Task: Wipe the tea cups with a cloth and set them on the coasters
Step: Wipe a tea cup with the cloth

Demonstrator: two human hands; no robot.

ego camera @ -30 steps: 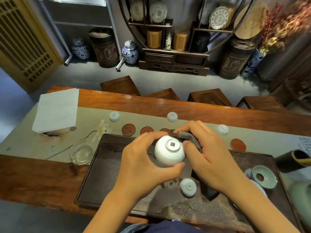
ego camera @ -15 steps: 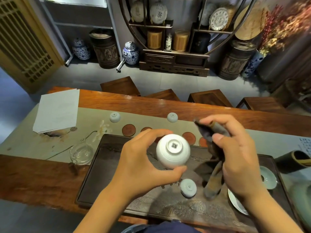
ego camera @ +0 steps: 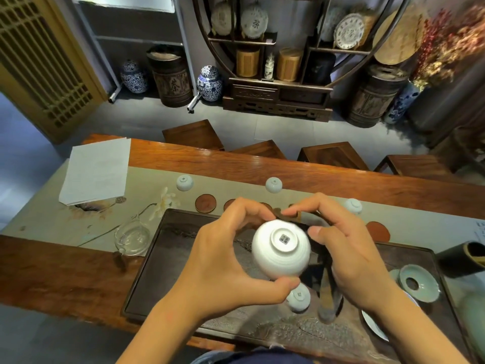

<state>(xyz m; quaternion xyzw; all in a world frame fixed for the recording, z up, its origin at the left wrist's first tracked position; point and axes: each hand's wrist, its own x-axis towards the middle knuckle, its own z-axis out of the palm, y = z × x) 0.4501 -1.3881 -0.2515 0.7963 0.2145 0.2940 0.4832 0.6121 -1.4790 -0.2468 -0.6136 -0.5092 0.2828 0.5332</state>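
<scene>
A long wooden surface (ego camera: 328,174) runs across the room, covered along its middle by a pale painted runner (ego camera: 78,222) with a dark tea tray (ego camera: 168,258) set on it. Behind stand wooden stools (ego camera: 194,135), a curved display shelf (ego camera: 275,82) of plates and canisters, and blue-and-white jars (ego camera: 210,84) on the grey floor. A sheet of paper (ego camera: 97,170) lies at the far left, and a glass pitcher (ego camera: 132,236) sits just beside the tray.

Round brown coasters (ego camera: 206,203) line the runner, with three small upturned cups (ego camera: 273,184) near them.

Above the tray, the left hand (ego camera: 223,261) holds the white tea cup (ego camera: 280,249) base-up, thumb under and fingers curled over its far side. The right hand (ego camera: 351,256) pinches a dark cloth (ego camera: 328,292) against the cup's right side; the cloth hangs down, and how far it reaches inside the cup is probably not readable here. Another small cup (ego camera: 299,298) rests upturned on the tray, below the held one.
</scene>
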